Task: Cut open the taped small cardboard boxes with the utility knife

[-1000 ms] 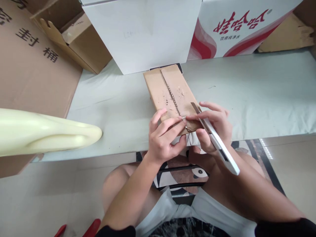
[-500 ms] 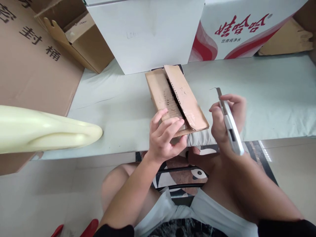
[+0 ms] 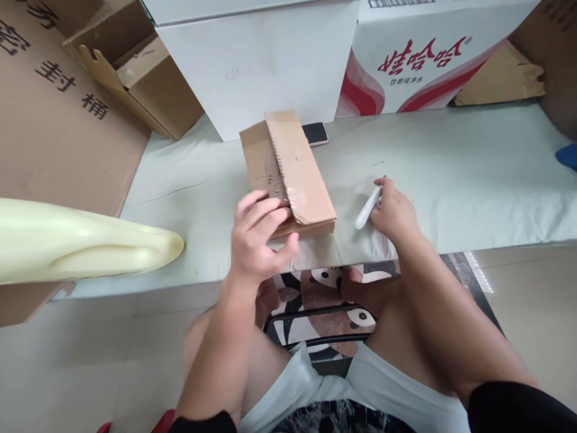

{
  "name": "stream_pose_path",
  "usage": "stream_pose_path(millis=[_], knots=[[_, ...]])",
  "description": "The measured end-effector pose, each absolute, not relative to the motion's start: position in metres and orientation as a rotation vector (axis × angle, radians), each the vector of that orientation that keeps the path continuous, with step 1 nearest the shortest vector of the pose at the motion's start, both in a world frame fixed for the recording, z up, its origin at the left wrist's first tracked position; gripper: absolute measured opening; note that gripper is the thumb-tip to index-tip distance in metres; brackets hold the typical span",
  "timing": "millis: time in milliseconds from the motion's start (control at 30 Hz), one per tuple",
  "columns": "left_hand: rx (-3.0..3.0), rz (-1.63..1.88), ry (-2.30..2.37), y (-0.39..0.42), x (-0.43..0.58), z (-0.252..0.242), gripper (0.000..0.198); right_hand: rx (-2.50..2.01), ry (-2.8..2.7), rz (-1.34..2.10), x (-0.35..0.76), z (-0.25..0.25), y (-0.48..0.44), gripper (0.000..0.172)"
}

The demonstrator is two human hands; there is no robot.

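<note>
A small brown cardboard box lies on the cloth-covered surface, its top slit along the middle and one flap slightly raised. My left hand grips its near left corner, fingers over the top by the slit and thumb at the front side. To the right, my right hand is closed around a white utility knife, held low at the cloth. Most of the blade end is hidden by my fingers. A thin dark thread or scrap lies just beyond the knife.
Behind the box lies a phone. A large white box and a red-and-white carton line the back. An open brown carton stands at back left. A pale yellow smooth object juts in from the left.
The cardboard box has shifted left with my left hand and sits flatter, uncovering more of the phone. My right hand has lowered the utility knife from mid-air to the cloth and turned it.
</note>
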State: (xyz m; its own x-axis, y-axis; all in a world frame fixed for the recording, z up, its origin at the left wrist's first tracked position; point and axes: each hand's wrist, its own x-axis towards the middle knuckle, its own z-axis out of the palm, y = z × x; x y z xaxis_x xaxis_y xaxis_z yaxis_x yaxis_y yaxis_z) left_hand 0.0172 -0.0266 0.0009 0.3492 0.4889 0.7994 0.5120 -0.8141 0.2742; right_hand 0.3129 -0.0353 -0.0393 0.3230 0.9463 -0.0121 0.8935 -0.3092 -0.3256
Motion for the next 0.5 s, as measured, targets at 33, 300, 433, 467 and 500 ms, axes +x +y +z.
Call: stream_pose_path(millis=[33,300,433,467,500], knots=[[-2.537,-1.492,-0.989,-0.025,0.01,0.0,0.021,-2.329,-1.657,0.283,0.313,-0.04,-0.035,0.06],[-2.47,-1.513,-1.343,-0.017,-0.021,-0.017,0.032,-2.27,-1.56,0.42,0.303,-0.033,-0.036,0.071],[-2.451,-1.625,-1.504,-0.011,-0.031,-0.025,0.061,-2.223,-1.51,0.485,0.295,-0.026,-0.036,0.062],[-2.474,-1.61,-1.534,-0.01,-0.033,-0.026,0.068,-2.217,-1.502,0.504,0.294,-0.024,-0.036,0.06],[-2.512,-1.588,-1.547,-0.009,-0.035,-0.026,0.073,-2.205,-1.493,0.527,0.293,-0.023,-0.036,0.059]])
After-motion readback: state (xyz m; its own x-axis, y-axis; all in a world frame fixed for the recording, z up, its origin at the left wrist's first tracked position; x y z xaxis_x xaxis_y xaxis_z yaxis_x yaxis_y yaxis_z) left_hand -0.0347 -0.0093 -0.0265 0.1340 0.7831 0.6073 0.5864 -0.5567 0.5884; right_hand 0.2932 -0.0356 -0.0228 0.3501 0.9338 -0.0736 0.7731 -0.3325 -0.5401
